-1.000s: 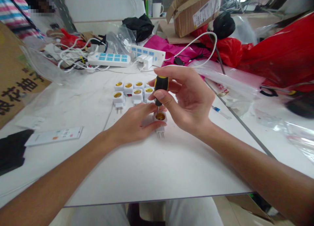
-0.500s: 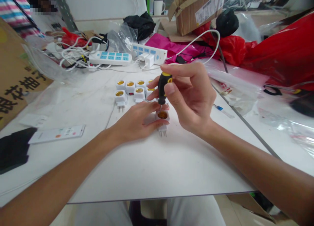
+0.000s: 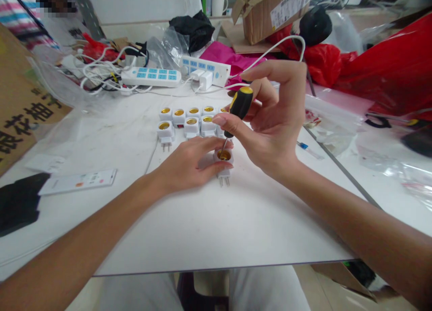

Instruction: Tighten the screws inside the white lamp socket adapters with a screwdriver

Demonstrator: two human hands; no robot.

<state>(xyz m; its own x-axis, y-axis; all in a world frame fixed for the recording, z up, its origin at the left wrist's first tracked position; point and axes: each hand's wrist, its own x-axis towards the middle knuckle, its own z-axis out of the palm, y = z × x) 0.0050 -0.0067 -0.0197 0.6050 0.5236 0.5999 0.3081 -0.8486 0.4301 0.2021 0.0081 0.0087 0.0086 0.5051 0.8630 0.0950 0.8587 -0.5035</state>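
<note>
My left hand [image 3: 189, 162] is closed on a white plug-in lamp socket [image 3: 224, 166], thumb on the near side and fingers on the far side. Its brass-coloured opening faces up and its two-pin plug points toward me on the table. In my right hand [image 3: 273, 117] is a small black and yellow screwdriver [image 3: 240, 103], held by the handle between thumb and fingers. The tool tilts to the right, and its shaft reaches down into the socket's opening; the tip cannot be made out. Just behind stand several similar lamp sockets [image 3: 191, 125] in rows, partly hidden by my right hand.
Two power strips [image 3: 151, 76] with tangled white cables [image 3: 97, 74] lie at the back. A white remote control [image 3: 81, 181] rests at left. Cardboard boxes stand at left and at the back [image 3: 266, 18]. Red plastic bags [image 3: 388, 72] cover the right. A person is partly visible at far left.
The screwdriver has gone from nearly upright to leaning right. My right hand has shifted right and up, its fingers more spread around the handle. My left hand still holds the lamp socket in place.
</note>
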